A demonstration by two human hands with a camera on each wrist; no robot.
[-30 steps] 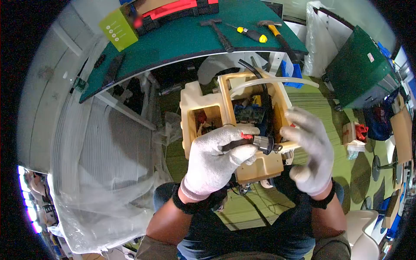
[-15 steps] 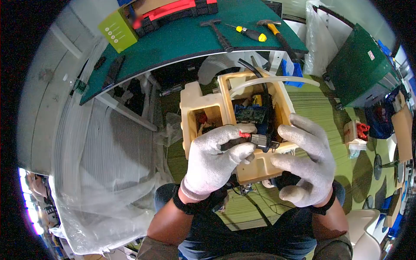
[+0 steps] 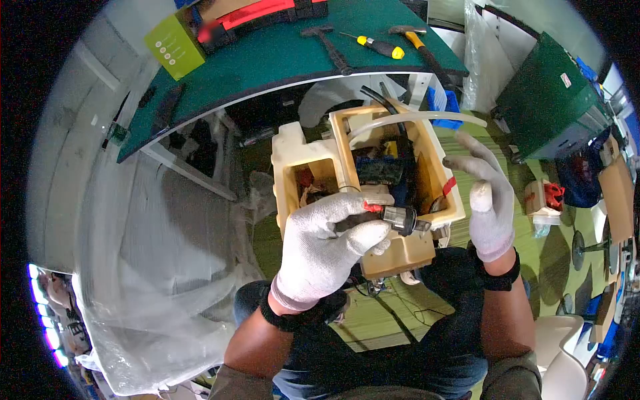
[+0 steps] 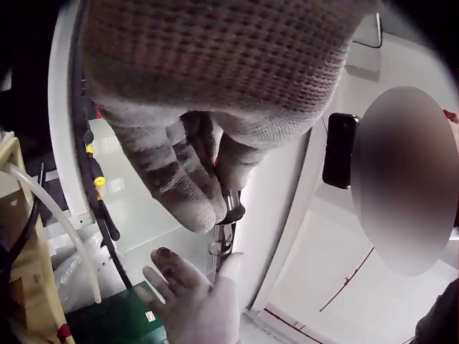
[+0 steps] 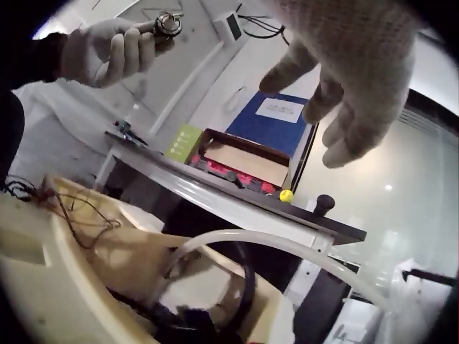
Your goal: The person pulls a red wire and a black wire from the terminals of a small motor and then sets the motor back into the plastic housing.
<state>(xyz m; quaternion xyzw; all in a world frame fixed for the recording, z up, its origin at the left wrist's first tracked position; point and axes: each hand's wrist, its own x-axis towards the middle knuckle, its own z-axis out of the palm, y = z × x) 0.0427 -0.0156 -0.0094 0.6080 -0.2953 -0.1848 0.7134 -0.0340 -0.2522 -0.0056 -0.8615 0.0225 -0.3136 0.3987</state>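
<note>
My gloved left hand [image 3: 325, 245] pinches a small cylindrical part [image 3: 399, 219] with a clear middle, a black collar and a red piece at its left end. In the left wrist view the part [image 4: 231, 209] sticks out beyond the fingertips. My gloved right hand [image 3: 489, 200] is raised with spread fingers at the right side of a cream plastic housing [image 3: 341, 167], holding nothing. The housing has open compartments with wiring and a dark board [image 3: 377, 171] inside. A pale hose [image 3: 427, 116] and a black hose [image 3: 378, 98] rise from it.
Beyond the housing stands a green-topped table [image 3: 267, 59] with a hammer [image 3: 420, 48], a second hammer [image 3: 331, 51] and a screwdriver [image 3: 381, 47]. A green cabinet [image 3: 552, 100] is at the right. Plastic-wrapped material [image 3: 167, 267] fills the left side.
My right hand has moved away from the held part, to the right and upward past the housing's edge. My left hand still pinches the part in nearly the same place.
</note>
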